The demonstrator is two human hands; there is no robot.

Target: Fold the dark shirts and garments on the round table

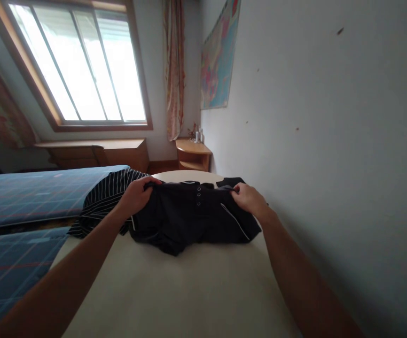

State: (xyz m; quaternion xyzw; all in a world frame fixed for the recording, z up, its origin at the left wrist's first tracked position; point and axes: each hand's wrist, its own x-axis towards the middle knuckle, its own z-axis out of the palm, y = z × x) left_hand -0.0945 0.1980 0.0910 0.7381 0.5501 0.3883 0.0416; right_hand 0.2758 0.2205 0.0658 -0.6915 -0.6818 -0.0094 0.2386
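Observation:
A black garment (189, 216) with white piping and a short row of round fasteners near its top middle is spread between my hands over a cream round-edged table (189, 291). My left hand (138, 195) pinches its upper left edge. At the upper right edge, the fingers of my right hand (247, 197) are closed on the cloth. A black-and-white striped cloth (101, 197) lies beside and partly behind my left hand. More dark fabric (233, 181) shows just beyond the garment at the right.
Blue plaid bedding (48, 188) lies along the left, with a dark gap across it. A white wall (330, 164) runs close on the right. Behind the table stand a wooden corner shelf (193, 147) with small bottles and a wooden desk (126, 149) under the window.

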